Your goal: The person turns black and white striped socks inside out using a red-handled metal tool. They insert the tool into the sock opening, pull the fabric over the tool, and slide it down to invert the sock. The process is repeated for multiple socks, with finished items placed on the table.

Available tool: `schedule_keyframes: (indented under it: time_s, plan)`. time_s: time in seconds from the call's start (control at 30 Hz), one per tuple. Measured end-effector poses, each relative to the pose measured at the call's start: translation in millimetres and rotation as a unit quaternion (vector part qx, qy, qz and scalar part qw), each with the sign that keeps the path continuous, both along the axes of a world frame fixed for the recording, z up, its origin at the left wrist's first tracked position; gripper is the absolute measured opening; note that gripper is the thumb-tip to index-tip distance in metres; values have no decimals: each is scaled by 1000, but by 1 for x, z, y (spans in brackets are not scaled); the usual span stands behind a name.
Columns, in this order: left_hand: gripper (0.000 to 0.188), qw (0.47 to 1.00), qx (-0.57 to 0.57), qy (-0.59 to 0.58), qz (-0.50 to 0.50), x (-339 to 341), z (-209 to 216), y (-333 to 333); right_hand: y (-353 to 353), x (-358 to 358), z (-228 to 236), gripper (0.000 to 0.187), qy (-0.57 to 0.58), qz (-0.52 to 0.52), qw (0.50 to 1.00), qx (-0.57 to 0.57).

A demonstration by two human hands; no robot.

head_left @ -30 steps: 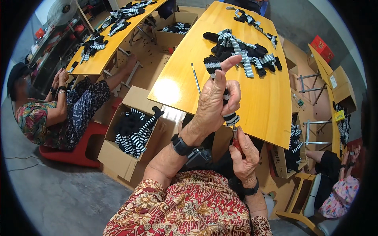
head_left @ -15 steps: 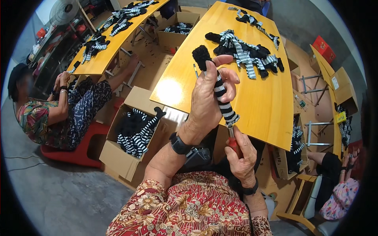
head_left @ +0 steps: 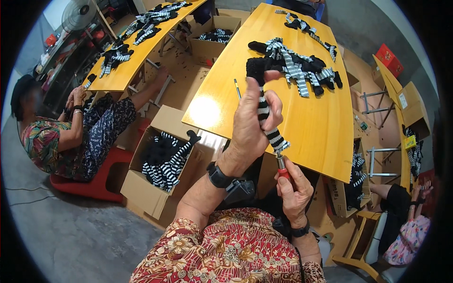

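Note:
My left hand [head_left: 247,125] is closed around a knitted tube [head_left: 275,138] with black and white stripes and a fuzzy black upper end. The tube stands nearly upright above the table's near edge. In my right hand [head_left: 296,193] is a red-handled tool [head_left: 283,171], gripped from below with its metal shaft pointing up. The shaft meets the tube's lower opening; its tip is hidden there, so its kind cannot be made out. Beyond my left hand lies a pile of black and striped knitted pieces [head_left: 296,70] on the table.
The yellow table [head_left: 321,137] carries a pen-like stick [head_left: 237,88]. A cardboard box [head_left: 141,195] of striped knits stands at left, another box [head_left: 337,195] at right. One co-worker [head_left: 56,141] sits at the left table [head_left: 111,81], another person [head_left: 408,236] at right.
Both hands and the tube have shifted slightly right. The tube's black end has come lower, and more of the tool's red handle and shaft now shows below the tube.

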State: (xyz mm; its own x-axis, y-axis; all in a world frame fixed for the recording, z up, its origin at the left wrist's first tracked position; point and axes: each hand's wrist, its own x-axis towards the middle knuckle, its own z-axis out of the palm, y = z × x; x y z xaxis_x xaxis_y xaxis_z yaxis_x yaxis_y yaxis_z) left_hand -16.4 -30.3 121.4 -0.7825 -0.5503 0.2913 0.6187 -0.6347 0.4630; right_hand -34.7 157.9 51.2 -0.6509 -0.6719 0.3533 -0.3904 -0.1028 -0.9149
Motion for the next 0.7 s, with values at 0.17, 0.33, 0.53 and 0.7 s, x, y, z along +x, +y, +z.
schedule_keyframes:
  time_s: [0.17,0.33,0.53,0.7]
  plan:
    - [48,997,-11,-14,70,-5,-4,2,3,4,-9,40,66,-2,998,-19]
    - [47,988,-46,-78,123,-15,-7,21,-16,10,-6,34,22,-57,996,-65]
    - [51,984,-62,-124,115,-10,-35,33,-23,3,1,29,-34,-56,997,-44]
    - [50,985,-62,-134,86,-2,-33,19,-11,-14,2,32,0,-31,1000,-4]
